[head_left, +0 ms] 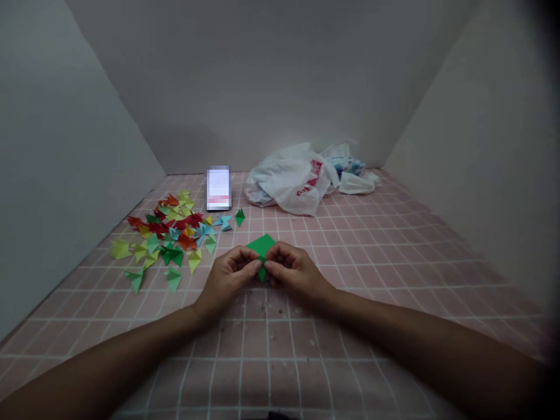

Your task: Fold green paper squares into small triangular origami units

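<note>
The left hand (230, 271) and right hand (300, 269) are both pinching a green paper (264, 244); folded papers (186, 241) are lying left, a white bag (291, 178) sitting far.

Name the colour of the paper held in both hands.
The paper is green, shown best in the head view.

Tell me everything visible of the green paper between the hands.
The green paper is plain, thin-looking and apparently folded. Its broad upper part has a corner pointing away from the person; a narrower tip shows between the thumbs, pointing toward the person. The left hand and right hand pinch it from either side, hiding parts of its edges. It is over the pink gridded surface; whether it touches that is unclear.
</note>
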A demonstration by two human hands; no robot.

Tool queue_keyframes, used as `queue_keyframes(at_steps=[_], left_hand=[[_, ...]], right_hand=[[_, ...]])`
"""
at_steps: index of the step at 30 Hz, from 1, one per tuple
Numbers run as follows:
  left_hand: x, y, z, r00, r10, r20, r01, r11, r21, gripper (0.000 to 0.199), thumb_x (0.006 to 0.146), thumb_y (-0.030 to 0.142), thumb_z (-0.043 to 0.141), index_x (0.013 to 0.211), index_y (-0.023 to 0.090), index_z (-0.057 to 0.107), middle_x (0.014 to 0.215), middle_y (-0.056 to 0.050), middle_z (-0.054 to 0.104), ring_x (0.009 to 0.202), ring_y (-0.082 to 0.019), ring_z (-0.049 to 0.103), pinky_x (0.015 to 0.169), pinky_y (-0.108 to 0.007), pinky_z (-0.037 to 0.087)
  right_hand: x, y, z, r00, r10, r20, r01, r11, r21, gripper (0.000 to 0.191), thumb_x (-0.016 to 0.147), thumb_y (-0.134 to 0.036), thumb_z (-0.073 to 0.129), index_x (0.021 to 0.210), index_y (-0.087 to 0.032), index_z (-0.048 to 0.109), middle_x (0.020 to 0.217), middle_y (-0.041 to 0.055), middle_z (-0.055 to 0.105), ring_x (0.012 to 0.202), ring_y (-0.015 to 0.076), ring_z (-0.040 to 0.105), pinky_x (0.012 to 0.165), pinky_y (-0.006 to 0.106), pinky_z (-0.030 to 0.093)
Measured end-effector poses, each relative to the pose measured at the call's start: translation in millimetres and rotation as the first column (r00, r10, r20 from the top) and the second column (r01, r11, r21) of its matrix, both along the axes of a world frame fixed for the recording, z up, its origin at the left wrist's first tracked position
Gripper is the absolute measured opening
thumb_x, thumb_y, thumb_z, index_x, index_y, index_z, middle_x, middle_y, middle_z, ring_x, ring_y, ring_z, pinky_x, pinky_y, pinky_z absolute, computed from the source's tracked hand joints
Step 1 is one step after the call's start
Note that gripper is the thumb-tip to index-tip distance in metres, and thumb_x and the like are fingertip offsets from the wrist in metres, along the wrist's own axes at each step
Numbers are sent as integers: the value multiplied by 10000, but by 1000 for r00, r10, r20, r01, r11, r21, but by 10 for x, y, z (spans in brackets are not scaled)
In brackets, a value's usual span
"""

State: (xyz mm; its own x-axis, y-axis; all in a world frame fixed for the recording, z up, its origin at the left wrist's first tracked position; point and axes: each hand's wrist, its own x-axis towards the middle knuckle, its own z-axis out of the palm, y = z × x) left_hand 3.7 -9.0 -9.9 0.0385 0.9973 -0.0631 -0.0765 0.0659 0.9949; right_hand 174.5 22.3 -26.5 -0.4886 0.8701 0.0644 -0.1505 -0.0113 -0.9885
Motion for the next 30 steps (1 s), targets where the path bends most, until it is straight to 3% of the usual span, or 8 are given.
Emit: queue_keyframes(at_steps=[5, 18, 30], left_hand=[[6, 12, -21, 999, -41, 29, 41, 999, -13, 251, 731, 330, 797, 837, 163, 642, 718, 13, 657, 640, -125, 618, 619, -238, 504], [-5, 17, -42, 998, -29, 59, 30, 1000, -6, 209, 719, 266, 784, 793, 170, 613, 687, 23, 666, 622, -128, 630, 614, -243, 518], [-9, 16, -71, 993, -28, 114, 27, 1000, 11, 131, 704, 226, 775, 761, 178, 668, 673, 30, 654, 607, -117, 610, 611, -233, 502]], right_hand=[[-13, 26, -1, 999, 18, -34, -20, 996, -87, 146, 785, -253, 701, 805, -196, 568, 585, -62, 558, 489, 88, 502, 477, 220, 371], [-28, 5, 19, 988, 18, -151, -34, 994, -101, 96, 771, -186, 671, 814, -201, 586, 611, -59, 588, 522, 85, 516, 506, 211, 381], [-19, -15, 3, 988, -20, -153, 2, 993, -119, 71, 753, -180, 678, 771, -202, 613, 614, -55, 592, 503, 78, 510, 500, 206, 382]])
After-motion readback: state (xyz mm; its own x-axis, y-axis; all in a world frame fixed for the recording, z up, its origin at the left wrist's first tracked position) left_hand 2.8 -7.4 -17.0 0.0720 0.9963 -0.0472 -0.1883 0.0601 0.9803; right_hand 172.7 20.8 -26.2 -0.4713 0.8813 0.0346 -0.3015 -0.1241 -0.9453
